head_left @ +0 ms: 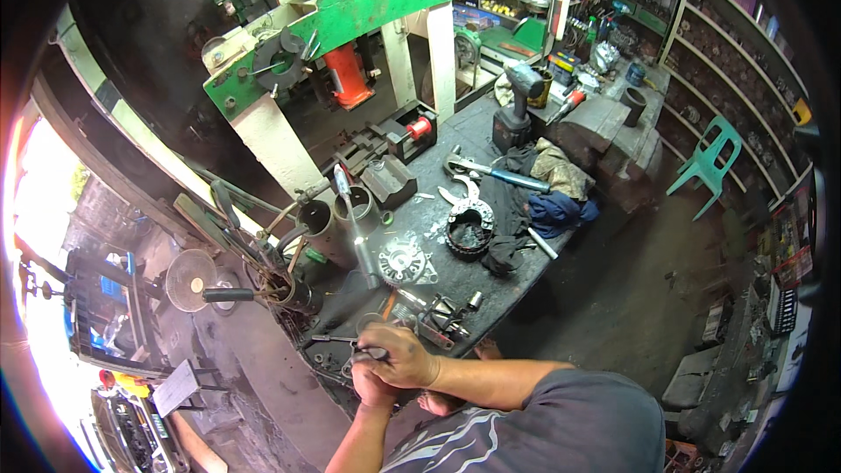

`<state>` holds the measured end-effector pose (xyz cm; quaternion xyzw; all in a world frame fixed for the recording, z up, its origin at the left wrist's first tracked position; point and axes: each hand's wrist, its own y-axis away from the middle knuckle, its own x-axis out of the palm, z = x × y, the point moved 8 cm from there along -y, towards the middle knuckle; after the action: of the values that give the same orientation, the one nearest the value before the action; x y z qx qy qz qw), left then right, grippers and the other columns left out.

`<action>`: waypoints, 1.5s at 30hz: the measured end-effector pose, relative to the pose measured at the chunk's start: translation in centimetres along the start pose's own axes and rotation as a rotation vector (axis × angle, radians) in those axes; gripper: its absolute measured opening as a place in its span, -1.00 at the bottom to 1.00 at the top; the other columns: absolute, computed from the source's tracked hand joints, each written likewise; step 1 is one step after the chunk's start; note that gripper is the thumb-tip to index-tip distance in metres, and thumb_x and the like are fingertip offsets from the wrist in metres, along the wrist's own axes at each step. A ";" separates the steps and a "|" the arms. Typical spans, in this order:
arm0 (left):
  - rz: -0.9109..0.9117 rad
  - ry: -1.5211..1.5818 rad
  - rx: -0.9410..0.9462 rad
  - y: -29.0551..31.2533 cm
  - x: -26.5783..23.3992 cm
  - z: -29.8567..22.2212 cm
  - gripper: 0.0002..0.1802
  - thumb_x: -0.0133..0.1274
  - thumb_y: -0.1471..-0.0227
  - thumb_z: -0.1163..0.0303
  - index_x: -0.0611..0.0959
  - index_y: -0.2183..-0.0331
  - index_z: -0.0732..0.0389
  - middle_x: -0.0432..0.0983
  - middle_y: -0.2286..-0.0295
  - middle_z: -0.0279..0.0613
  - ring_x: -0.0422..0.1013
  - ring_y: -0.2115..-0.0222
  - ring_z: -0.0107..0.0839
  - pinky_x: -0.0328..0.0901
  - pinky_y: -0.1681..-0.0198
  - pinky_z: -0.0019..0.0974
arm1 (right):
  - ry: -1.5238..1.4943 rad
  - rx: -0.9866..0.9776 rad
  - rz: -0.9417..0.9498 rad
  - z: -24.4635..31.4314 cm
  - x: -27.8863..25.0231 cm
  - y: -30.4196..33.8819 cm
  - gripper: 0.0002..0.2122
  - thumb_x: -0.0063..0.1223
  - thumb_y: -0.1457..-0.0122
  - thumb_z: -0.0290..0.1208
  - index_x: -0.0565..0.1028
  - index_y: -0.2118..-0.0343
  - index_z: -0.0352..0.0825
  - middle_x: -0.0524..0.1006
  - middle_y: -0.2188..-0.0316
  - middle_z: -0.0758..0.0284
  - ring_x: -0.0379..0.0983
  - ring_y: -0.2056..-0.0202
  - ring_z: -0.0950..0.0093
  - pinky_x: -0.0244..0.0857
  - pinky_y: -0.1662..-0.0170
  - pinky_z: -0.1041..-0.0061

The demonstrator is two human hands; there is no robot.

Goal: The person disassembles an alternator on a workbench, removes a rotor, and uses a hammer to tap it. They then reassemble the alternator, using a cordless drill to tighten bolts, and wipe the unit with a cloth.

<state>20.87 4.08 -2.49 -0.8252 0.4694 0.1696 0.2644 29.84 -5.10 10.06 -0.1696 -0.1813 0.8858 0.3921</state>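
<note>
At the near corner of the workbench, my two hands are together. My right hand [401, 356] is closed on top, with a small dark object [375, 353] showing between its fingers; its kind is unclear. Just below and touching it, my left hand [373, 388] is also closed, its fingers mostly hidden. Close beyond the hands lie a metal rod-like tool [333, 338] and a cluster of small metal parts [448, 319]. A round silver slotted housing [404, 258] rests farther up the bench, beside a dark ring-shaped part [469, 232].
A hammer [500, 172], dark rags [557, 210] and a cordless impact wrench [519, 103] lie along the bench's right side. Metal cans [356, 204] holding tools stand left. Behind rises a green and white press frame [377, 13]. A green chair [711, 162] stands right.
</note>
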 end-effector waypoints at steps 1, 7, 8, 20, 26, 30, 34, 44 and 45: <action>0.009 0.037 -0.064 -0.3 0.0 0.3 -0.69 0.40 -0.05 0.33 0.75 0.14 0.16 0.73 0.22 -0.03 0.69 0.21 -0.06 0.53 0.17 -0.04 | 0.049 0.009 0.121 0.3 0.0 -0.4 -0.63 0.37 -0.27 -0.38 0.53 -0.08 -0.30 0.63 0.01 0.08 0.61 -0.05 0.03 0.51 -0.06 0.14; -0.057 -0.243 -0.005 -0.9 -0.8 -3.5 -0.81 0.25 -0.25 0.33 0.72 0.33 0.25 0.69 0.38 0.10 0.62 0.35 0.21 0.48 0.29 0.10 | 0.509 -0.254 1.053 3.2 -0.7 -4.4 -0.64 0.27 -0.21 -0.49 0.57 -0.09 -0.35 0.70 0.14 0.01 0.66 0.01 -0.02 0.52 0.00 0.03; -0.062 -0.264 0.020 -0.9 -0.8 -4.2 -0.79 0.21 -0.32 0.32 0.73 0.24 0.29 0.70 0.37 0.16 0.62 0.31 0.25 0.49 0.26 0.11 | 0.685 -0.247 1.038 3.3 -0.8 -5.0 -0.67 0.36 -0.18 -0.32 0.63 0.04 -0.35 0.73 0.26 0.07 0.71 0.14 0.01 0.57 0.12 0.05; -0.126 -0.111 0.026 -1.2 -1.3 -4.5 -0.72 0.14 -0.34 0.34 0.76 0.17 0.39 0.76 0.29 0.17 0.67 0.28 0.10 0.49 0.14 0.05 | 0.776 -0.155 0.721 2.9 1.6 -6.8 -0.64 0.36 -0.21 -0.09 0.71 0.28 -0.39 0.74 0.36 0.10 0.73 0.23 0.01 0.61 0.19 0.03; -0.117 -0.174 0.072 -2.0 -1.2 -4.7 -0.73 0.19 -0.28 0.37 0.78 0.15 0.40 0.77 0.29 0.14 0.68 0.27 0.01 0.49 0.13 0.00 | 0.849 -0.493 0.720 6.8 1.6 -5.5 -0.60 0.36 -0.22 -0.06 0.72 0.35 -0.43 0.73 0.39 0.08 0.72 0.27 0.00 0.60 0.20 0.01; -0.133 -0.050 0.069 -1.6 -1.5 -4.7 -0.78 0.23 -0.24 0.47 0.77 0.14 0.42 0.77 0.22 0.18 0.69 0.25 -0.03 0.49 0.09 -0.06 | 0.865 -0.188 0.804 5.2 0.7 -5.6 -0.62 0.35 -0.21 -0.05 0.76 0.31 -0.37 0.75 0.32 0.06 0.71 0.23 -0.01 0.59 0.14 0.03; -0.094 -0.053 -0.002 -1.8 -1.4 -5.2 -0.70 0.23 -0.24 0.49 0.76 0.03 0.44 0.77 0.19 0.21 0.68 0.20 -0.02 0.48 0.05 -0.07 | 0.878 -0.235 0.699 4.7 -0.4 -5.6 -0.66 0.34 -0.16 -0.08 0.74 0.30 -0.32 0.73 0.32 0.09 0.71 0.20 0.01 0.58 0.15 0.02; -0.029 -0.089 -0.269 -0.9 -1.1 -0.9 -0.67 0.26 -0.29 0.17 0.78 -0.01 0.09 0.76 0.17 0.03 0.66 0.10 0.12 0.51 0.02 -0.01 | 0.905 -0.076 0.851 4.9 0.5 -5.9 -0.54 0.31 -0.27 0.02 0.66 0.10 -0.37 0.71 0.30 0.02 0.71 0.15 -0.02 0.59 0.07 0.02; -0.041 -0.070 -0.297 -0.8 -1.2 -0.7 -0.65 0.26 -0.29 0.13 0.78 -0.01 0.09 0.76 0.17 0.04 0.66 0.10 0.12 0.51 0.03 -0.01 | 0.838 -0.217 0.908 5.9 1.0 -5.7 -0.61 0.31 -0.29 -0.14 0.61 0.03 -0.39 0.67 0.15 -0.01 0.66 0.04 -0.04 0.56 -0.01 0.01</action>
<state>20.97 4.79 -1.03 -0.8583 0.4126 0.2603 0.1592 30.17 -1.91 17.68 -0.6016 -0.0109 0.7987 -0.0052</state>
